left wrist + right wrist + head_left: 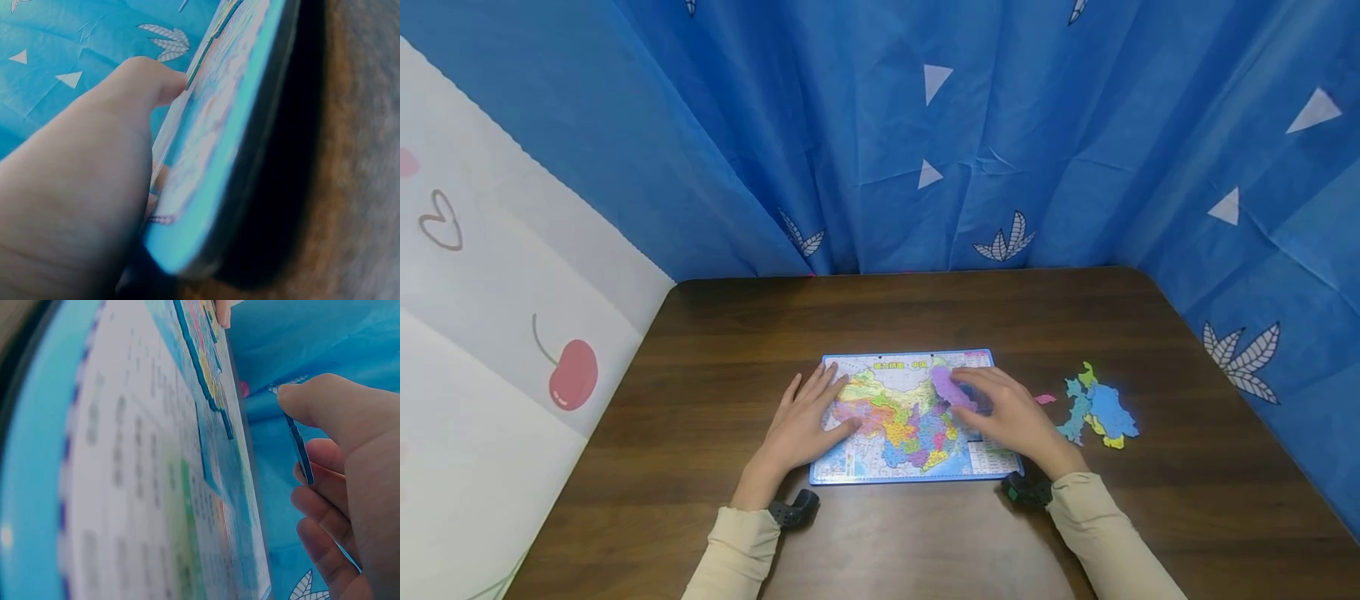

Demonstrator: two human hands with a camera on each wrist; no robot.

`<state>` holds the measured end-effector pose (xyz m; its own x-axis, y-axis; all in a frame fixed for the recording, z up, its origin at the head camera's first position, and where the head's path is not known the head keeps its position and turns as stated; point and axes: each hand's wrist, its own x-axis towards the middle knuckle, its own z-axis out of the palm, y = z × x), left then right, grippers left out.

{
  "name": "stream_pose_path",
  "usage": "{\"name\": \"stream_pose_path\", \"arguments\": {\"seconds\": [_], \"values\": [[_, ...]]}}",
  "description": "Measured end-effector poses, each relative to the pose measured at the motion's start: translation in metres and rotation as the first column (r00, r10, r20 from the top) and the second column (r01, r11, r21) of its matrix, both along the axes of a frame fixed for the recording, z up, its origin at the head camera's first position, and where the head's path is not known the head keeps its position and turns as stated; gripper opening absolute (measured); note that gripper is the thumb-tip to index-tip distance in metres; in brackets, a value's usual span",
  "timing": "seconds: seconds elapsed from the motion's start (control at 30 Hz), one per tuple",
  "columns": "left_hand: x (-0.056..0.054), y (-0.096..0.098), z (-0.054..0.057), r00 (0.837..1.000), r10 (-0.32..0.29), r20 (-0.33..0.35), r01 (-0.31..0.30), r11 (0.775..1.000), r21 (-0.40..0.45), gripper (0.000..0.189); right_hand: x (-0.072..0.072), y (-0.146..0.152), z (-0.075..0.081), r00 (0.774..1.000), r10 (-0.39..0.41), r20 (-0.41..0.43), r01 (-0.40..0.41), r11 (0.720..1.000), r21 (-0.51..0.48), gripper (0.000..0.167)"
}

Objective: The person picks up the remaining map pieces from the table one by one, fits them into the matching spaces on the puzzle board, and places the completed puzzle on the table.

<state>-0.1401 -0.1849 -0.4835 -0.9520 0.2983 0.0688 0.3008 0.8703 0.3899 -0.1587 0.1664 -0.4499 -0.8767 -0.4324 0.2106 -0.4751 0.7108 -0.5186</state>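
Note:
A map puzzle board [992, 461] with a blue border lies on the table, its colourful pieces forming much of a map of China. My left hand [805, 421] rests on the board's left side with fingers spread; in the left wrist view the thumb touches the map surface. Over the upper right of the map, my right hand [1018, 417] pinches a purple puzzle piece [949, 388] between thumb and fingers. The right wrist view shows that puzzle piece [300, 450] edge-on, held off the board's surface.
To the right of the board lie several loose puzzle pieces: a large blue piece [1112, 411], a teal piece [1077, 408], and a small pink piece [1045, 399], with yellow-green ones beside them. A blue curtain [880, 167] hangs behind the brown wooden table [737, 325].

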Motion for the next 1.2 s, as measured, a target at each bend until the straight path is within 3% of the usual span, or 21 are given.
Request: {"name": "stream_pose_path", "arguments": {"seconds": [0.57, 0.9, 1.2], "values": [[0.002, 0.002, 0.003, 1.000, -0.015, 0.017, 0.016, 1.000, -0.022, 0.086, 0.001, -0.020, 0.000, 0.999, 0.036, 0.028, -0.036, 0.999, -0.014, 0.055], [0.002, 0.001, 0.003, 1.000, -0.010, 0.025, 0.011, 1.000, -0.019, 0.085, -0.001, -0.033, -0.002, 0.996, 0.091, -0.001, -0.091, 0.996, -0.010, 0.054], [0.005, -0.007, 0.007, 0.998, 0.014, -0.066, -0.009, 0.997, 0.082, 0.076, -0.001, -0.045, -0.003, 0.991, 0.132, -0.027, -0.132, 0.991, -0.024, 0.055]]}}
